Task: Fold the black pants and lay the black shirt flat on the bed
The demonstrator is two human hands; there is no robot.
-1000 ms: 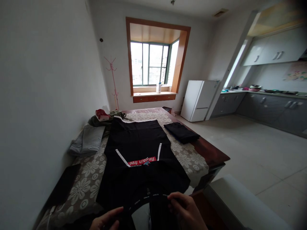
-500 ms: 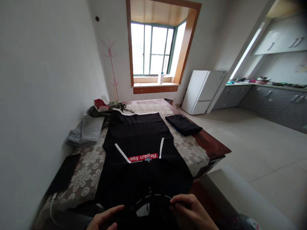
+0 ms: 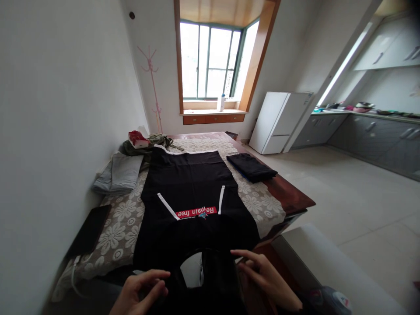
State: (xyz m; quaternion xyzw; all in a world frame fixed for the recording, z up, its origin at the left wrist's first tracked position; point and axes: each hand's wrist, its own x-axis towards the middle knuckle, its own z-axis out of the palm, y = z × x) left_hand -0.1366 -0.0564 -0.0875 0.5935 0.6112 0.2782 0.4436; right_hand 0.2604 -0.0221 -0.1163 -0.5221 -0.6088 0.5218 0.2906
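Observation:
A black top (image 3: 197,175) lies spread over the table, its "Re main free" print upside down to me. It has two slanting white strips and a white edge at the far end. The neck end is close to me, and a pale surface shows in its round opening. My left hand (image 3: 142,291) hovers left of the opening, forefinger and thumb apart, nothing seen between them. To the right of the opening, my right hand (image 3: 265,275) has its forefinger stretched out along the black fabric and its other fingers curled. Whether it touches the cloth is hard to make out.
A folded black garment (image 3: 252,167) lies at the right and folded grey clothing (image 3: 120,174) at the left. Nearer on the left is a black tablet-like device (image 3: 90,229) with a white cable. A tissue pack (image 3: 138,139) sits at the back left. A white fridge (image 3: 274,122) stands beyond.
My right hand has let go of the neckband and its forefinger has straightened. The band with small white lettering has folded out of sight. My left hand has moved slightly up into view.

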